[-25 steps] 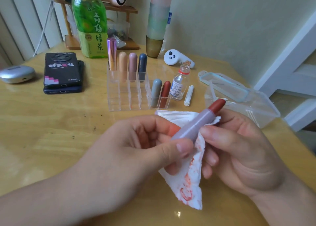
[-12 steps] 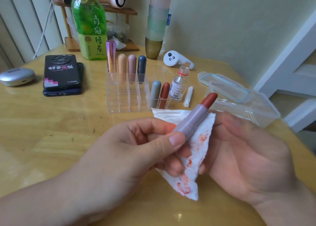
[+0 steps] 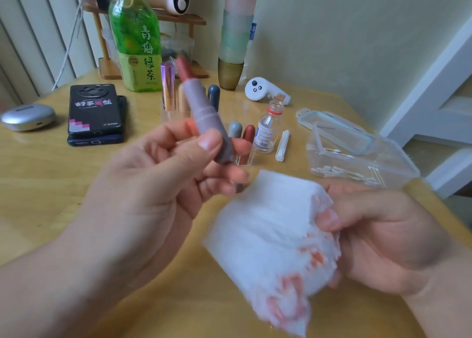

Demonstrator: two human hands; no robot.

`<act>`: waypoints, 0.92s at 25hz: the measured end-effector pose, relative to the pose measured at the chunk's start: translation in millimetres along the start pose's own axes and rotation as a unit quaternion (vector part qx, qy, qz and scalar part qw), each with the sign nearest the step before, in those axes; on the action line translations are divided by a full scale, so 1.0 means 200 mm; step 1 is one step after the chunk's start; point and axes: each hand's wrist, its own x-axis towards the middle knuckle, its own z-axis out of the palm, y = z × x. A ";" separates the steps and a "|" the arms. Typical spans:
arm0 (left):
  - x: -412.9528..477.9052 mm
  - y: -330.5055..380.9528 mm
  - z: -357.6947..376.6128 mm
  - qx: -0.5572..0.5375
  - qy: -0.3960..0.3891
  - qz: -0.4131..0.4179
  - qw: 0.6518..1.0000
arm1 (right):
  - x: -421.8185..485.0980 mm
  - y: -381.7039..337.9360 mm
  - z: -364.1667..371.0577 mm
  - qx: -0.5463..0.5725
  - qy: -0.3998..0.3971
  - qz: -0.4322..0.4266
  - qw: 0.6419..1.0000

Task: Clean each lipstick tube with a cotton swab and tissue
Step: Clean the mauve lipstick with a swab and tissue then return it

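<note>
Grips the lower end of the lilac lipstick (image 3: 204, 113) in the left hand (image 3: 158, 184), thumb on top and fingers curled beneath, and holds it up, tilted, with the red tip pointing away toward the green bottle (image 3: 135, 38). Pinches a red-smeared tissue (image 3: 268, 235) in the right hand (image 3: 383, 235), thumb pressed against curled fingers, low on the right over the table (image 3: 38, 184). Holds the lipstick apart from the tissue, above and left of it.
</note>
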 end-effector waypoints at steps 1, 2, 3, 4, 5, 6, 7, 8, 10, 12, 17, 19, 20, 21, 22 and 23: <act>0.01 0.00 -0.01 0.021 0.012 0.015 1.000 | -0.01 0.00 0.01 0.009 0.001 0.029 1.000; 0.02 0.00 -0.03 0.046 0.023 0.025 0.998 | -0.01 0.01 0.02 -0.022 0.036 0.063 0.997; 0.02 -0.01 -0.03 0.080 0.029 0.031 0.996 | -0.01 0.02 0.03 -0.112 0.089 0.093 0.985; 0.01 -0.02 -0.04 0.118 0.031 0.034 0.992 | -0.01 0.04 0.03 -0.239 0.140 0.113 0.954; 0.01 -0.03 -0.05 0.156 0.031 0.031 0.987 | 0.00 0.06 0.04 -0.364 0.172 0.119 0.908; 0.01 -0.04 -0.06 0.193 0.032 0.020 0.980 | 0.01 0.08 0.04 -0.455 0.193 0.108 0.862; 0.00 -0.04 -0.07 0.232 0.037 0.005 0.972 | 0.03 0.09 0.05 -0.505 0.218 0.083 0.831; 0.00 -0.04 -0.08 0.278 0.042 -0.009 0.960 | 0.04 0.10 0.05 -0.528 0.251 0.051 0.809; 0.01 -0.04 -0.09 0.369 0.060 -0.031 0.927 | 0.05 0.11 0.06 -0.563 0.315 -0.001 0.764; 0.03 -0.05 -0.10 0.440 0.084 -0.044 0.893 | 0.05 0.12 0.06 -0.608 0.341 -0.022 0.717; 0.08 -0.07 -0.11 0.579 0.074 -0.047 0.811 | 0.07 0.14 0.06 -0.591 0.367 -0.027 0.718; 0.09 -0.08 -0.11 0.614 0.064 -0.049 0.785 | 0.07 0.14 0.06 -0.566 0.378 -0.033 0.732; 0.10 -0.08 -0.11 0.624 0.061 -0.053 0.777 | 0.08 0.14 0.06 -0.564 0.381 -0.038 0.732; 0.10 -0.08 -0.12 0.628 0.060 -0.058 0.774 | 0.08 0.15 0.05 -0.570 0.385 -0.046 0.725; 0.10 -0.09 -0.12 0.628 0.060 -0.061 0.774 | 0.09 0.16 0.05 -0.584 0.392 -0.057 0.709; 0.11 -0.09 -0.12 0.625 0.061 -0.062 0.776 | 0.09 0.17 0.04 -0.604 0.400 -0.074 0.685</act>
